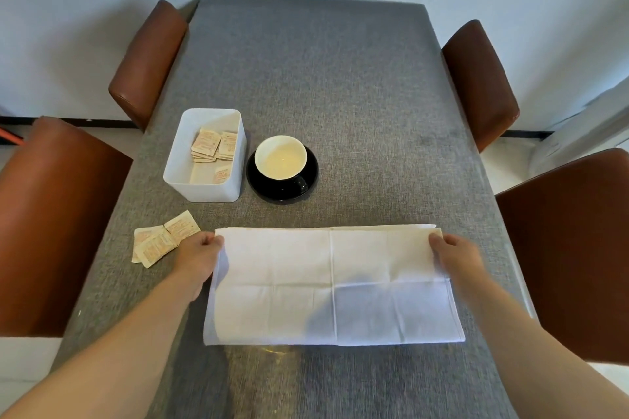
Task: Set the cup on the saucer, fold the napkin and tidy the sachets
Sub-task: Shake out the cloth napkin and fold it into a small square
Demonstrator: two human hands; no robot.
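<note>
A white napkin (333, 286) lies folded in half on the grey table, its far edges doubled. My left hand (199, 257) pinches its far left corner and my right hand (454, 257) pinches its far right corner. Beyond it, a black cup (280, 158) with a cream inside sits on a black saucer (308, 189). To their left stands a white plastic box (204, 180) holding several beige sachets (212, 144). A few loose sachets (163, 238) lie on the table beside my left hand.
The table carries a grey woven cloth (340, 78). Brown leather chairs stand along both sides: two on the left (51, 221) (146, 61) and two on the right (571, 248) (480, 82). A pale wall rises behind the table's far end.
</note>
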